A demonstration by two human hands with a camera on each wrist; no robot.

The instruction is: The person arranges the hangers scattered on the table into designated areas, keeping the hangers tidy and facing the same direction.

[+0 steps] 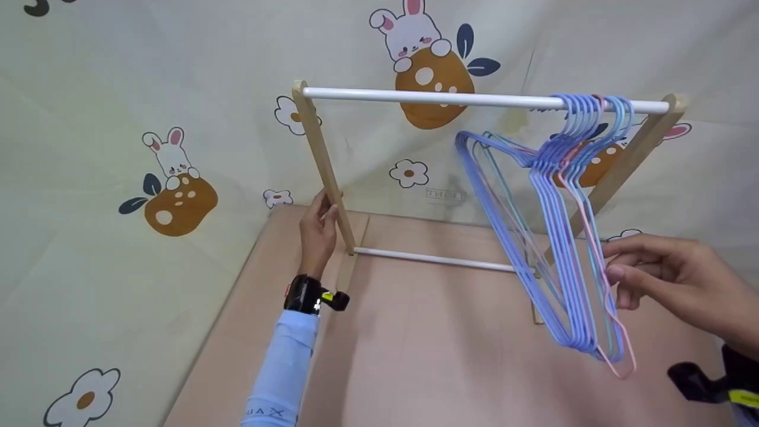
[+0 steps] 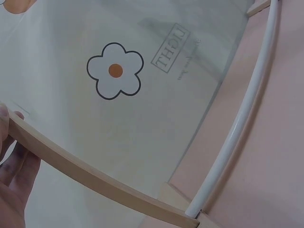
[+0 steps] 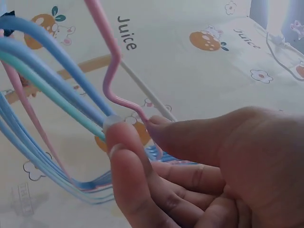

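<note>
A garment rack has two wooden side posts and a white top rail [image 1: 427, 98]. My left hand [image 1: 318, 234] grips the left wooden post [image 1: 317, 145] low down, with the thumb on the near side. Toward the rail's right end hangs a bunch of blue, pink and teal hangers [image 1: 556, 237]. My right hand [image 1: 670, 276] is at their right edge. Its thumb and finger pinch the pink hanger [image 3: 101, 21], the nearest of the bunch. In the right wrist view, blue hangers [image 3: 59, 50] lie just beyond the fingertips.
A white lower bar [image 1: 436, 260] joins the posts near the pinkish tabletop [image 1: 415, 356]. The right post [image 1: 628, 157] stands behind the hangers. A pale backdrop [image 1: 178, 77] printed with rabbits, fruit and flowers rises behind the rack and along the left.
</note>
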